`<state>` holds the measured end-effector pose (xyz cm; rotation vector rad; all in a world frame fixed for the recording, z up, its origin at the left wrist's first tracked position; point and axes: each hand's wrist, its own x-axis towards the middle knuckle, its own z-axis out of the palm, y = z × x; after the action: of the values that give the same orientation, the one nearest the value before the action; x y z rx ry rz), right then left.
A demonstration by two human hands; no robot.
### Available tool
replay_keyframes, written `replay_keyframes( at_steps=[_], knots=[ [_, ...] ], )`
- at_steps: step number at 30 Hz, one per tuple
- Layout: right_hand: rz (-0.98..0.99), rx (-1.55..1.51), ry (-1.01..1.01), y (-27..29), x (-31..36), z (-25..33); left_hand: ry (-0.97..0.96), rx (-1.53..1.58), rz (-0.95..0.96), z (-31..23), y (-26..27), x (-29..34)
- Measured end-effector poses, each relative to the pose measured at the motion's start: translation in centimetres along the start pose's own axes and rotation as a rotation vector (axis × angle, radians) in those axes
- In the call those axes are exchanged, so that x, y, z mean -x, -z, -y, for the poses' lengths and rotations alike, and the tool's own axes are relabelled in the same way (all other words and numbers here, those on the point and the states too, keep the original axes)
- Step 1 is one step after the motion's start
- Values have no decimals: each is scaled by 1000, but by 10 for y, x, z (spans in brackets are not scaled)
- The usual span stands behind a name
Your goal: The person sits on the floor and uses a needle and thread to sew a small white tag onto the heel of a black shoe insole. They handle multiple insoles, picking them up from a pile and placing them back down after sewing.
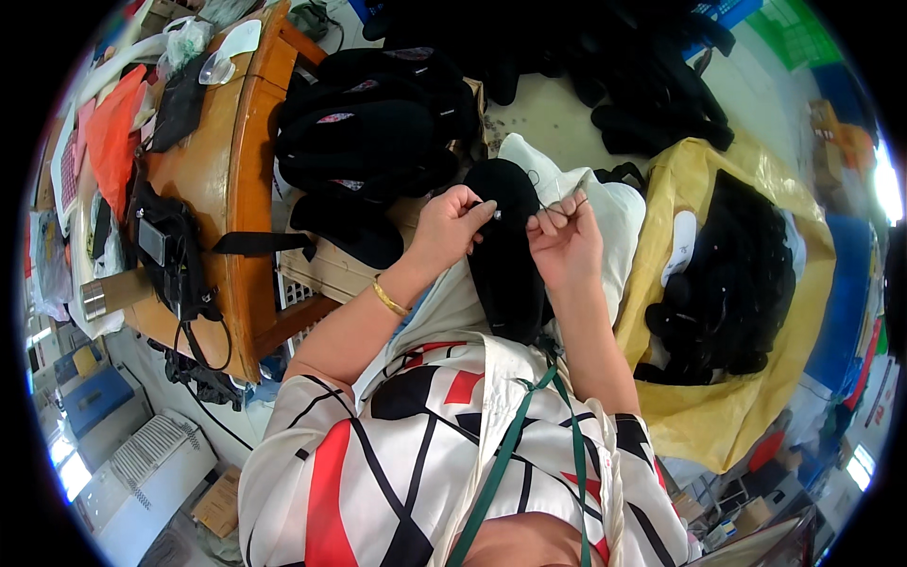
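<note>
A long black cloth shoe (508, 279) lies over my lap on a white cloth (614, 222), its rounded end pointing away from me. My left hand (452, 227) is closed at the shoe's left edge, thumb and forefinger pinched together. Beside those fingertips shows a small shiny spot, too small to name. On the other side my right hand (570, 244) has its fingers drawn together in a pinch on a thin dark thread (535, 178), which loops above the shoe. Whether a needle is there I cannot tell.
Black shoes with patterned linings (364, 128) are piled at left, beside a wooden table (222, 180) carrying a black bag (170, 250). To the right, a yellow sack (694, 411) holds more black shoes (727, 293). Another dark heap (652, 85) lies at the far side.
</note>
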<state>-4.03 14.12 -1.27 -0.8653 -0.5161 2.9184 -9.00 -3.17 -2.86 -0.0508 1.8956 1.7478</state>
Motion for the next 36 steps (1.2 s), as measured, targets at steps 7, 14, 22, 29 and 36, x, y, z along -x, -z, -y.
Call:
replay_keyframes(
  at_steps=[7,14,22,29,36],
  knots=[
    [-138,-56,46,25,31,4,-102,-44,-58,6,5,-1],
    [1,161,266,31,27,10,-203,-253,17,13,7,-5],
    [-23,1775,890,81,101,72,-760,-828,-222,-8,-4,9],
    [-237,1389,590,113,111,105,-554,-863,4,-20,-10,9],
    [-34,1085,294,41,64,47,-514,-1145,-139,-27,-31,-6]
  ],
)
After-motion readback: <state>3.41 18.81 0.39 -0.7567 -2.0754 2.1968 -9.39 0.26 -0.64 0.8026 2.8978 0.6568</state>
